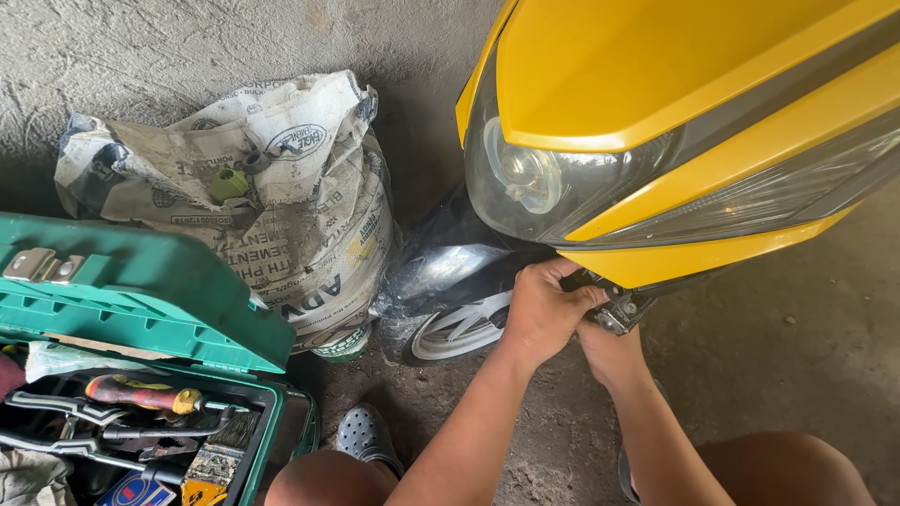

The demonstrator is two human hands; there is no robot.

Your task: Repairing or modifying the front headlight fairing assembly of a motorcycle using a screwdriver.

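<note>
Head view: I'm gripping the metal bracket (619,314) under the yellow scooter fairing (675,84), centre frame. Left hand (544,309) is curling closed on it; right hand (607,351) is mostly hiding beneath, grip unclear. Bracket's still attached. Green toolbox (141,300) is sitting open lower left.

1. Toolbox (141,309) lies at left on the floor (769,337), lid raised; screwdriver (141,394) and brush (217,450) lie in it;
2. Sack (281,197) stands behind the toolbox, against the wall (187,47);
3. Scooter (675,122) stands right of the sack; wheel (455,330) under its headlight (534,183);
4. Both hands, left (544,309) and right (609,349), meet under the scooter's nose.
</note>
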